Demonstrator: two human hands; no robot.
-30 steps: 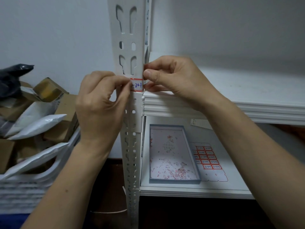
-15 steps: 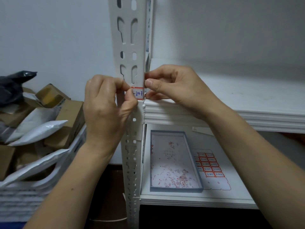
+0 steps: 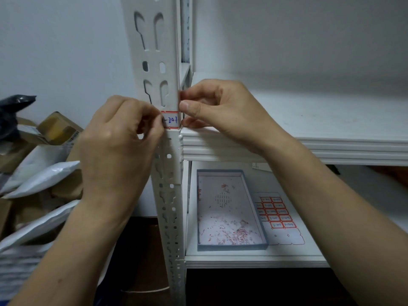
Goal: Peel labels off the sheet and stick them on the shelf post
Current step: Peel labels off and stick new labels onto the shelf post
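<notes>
Label [image 3: 171, 120], red border and blue writing, sits on the front face of the shelf post [image 3: 154, 62], level with the upper shelf's edge. Left hand [image 3: 119, 146] is curled, fingertips pinching the label's left end against the post. Right hand [image 3: 220, 107] is curled at the post's right corner, thumb and finger nipping the right end; whether that end wraps the corner is hidden. To do it well: set the red borders level, rub from the middle outward, crease the end tight round the corner, stay below the slots. Label sheet [image 3: 276, 215] lies on the lower shelf, right of a blue-rimmed box [image 3: 229, 247].
</notes>
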